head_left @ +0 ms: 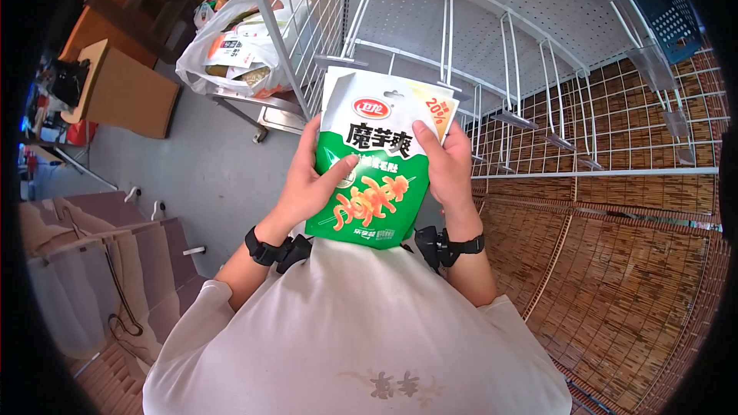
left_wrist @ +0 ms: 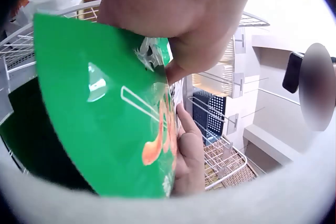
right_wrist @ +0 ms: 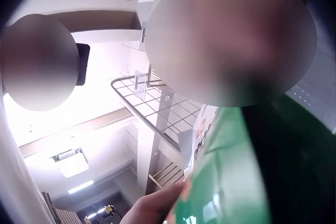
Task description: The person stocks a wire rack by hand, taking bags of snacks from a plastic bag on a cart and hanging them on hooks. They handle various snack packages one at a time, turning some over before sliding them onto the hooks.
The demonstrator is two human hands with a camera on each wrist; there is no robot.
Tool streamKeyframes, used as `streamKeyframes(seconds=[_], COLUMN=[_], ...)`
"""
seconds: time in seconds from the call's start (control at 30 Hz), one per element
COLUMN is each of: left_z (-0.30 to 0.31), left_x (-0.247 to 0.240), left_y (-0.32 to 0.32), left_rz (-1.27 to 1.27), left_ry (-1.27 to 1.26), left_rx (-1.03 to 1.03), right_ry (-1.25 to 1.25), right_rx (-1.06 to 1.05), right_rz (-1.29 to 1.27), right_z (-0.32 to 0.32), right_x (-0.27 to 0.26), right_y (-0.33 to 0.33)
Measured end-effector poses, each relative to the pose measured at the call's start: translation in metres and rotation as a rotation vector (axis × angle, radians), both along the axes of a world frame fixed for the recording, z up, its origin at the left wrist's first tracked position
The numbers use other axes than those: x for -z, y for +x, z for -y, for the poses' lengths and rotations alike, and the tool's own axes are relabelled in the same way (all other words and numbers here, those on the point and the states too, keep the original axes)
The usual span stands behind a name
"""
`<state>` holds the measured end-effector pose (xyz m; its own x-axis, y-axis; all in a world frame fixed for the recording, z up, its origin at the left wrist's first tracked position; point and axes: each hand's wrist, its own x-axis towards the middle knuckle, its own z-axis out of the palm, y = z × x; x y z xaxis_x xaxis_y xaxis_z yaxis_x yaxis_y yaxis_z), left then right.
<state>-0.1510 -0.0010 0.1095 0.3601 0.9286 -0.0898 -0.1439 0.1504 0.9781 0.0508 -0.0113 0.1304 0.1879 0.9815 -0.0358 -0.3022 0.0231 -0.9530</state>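
A green and white snack bag (head_left: 377, 177) is held upright in front of the chest between both hands. Its face shows orange snack pieces, large black characters and a yellow "20%" corner. The left hand (head_left: 311, 184) grips its left side, thumb across the front. On the right edge, the right hand (head_left: 447, 165) pinches it with the thumb in front; the other fingers are mostly hidden behind. Pale edges show behind the bag's top corners. In the left wrist view the green bag (left_wrist: 100, 108) fills much of the frame. The right wrist view shows the bag (right_wrist: 226, 166) beside a blurred patch.
Ahead stands a white wire rack (head_left: 492, 69) with metal hooks and a perforated back panel. A stuffed white plastic bag (head_left: 238, 54) sits on a low cart at left. Woven bamboo matting (head_left: 615, 261) lies at right, a dark blue basket (head_left: 653, 8) above it.
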Motion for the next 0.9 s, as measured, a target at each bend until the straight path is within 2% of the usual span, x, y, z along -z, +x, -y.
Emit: streamKeyframes(seconds=[0.3, 0.53, 0.6, 0.77, 0.9], left_z=[-0.006, -0.022, -0.022, -0.031, -0.038], left_x=[0.007, 0.0, -0.002, -0.005, -0.014], left_y=[-0.015, -0.017, -0.015, -0.02, -0.026], left_rz=[0.036, -0.016, 0.038, 0.041, 0.041], left_ry=[-0.191, -0.098, -0.121, -0.046, -0.032], left_rx=[0.059, 0.103, 0.067, 0.046, 0.095], right_ry=[-0.098, -0.044, -0.03, 0.003, 0.036], right_rx=[0.014, 0.104, 0.122, 0.234, 0.245], right_rz=[0.004, 0.004, 0.006, 0.164, 0.167], right_z=[-0.003, -0.028, -0.029, -0.028, -0.03], right_x=[0.025, 0.011, 0.005, -0.014, -0.031], right_y=[-0.016, -0.013, -0.018, -0.025, -0.027])
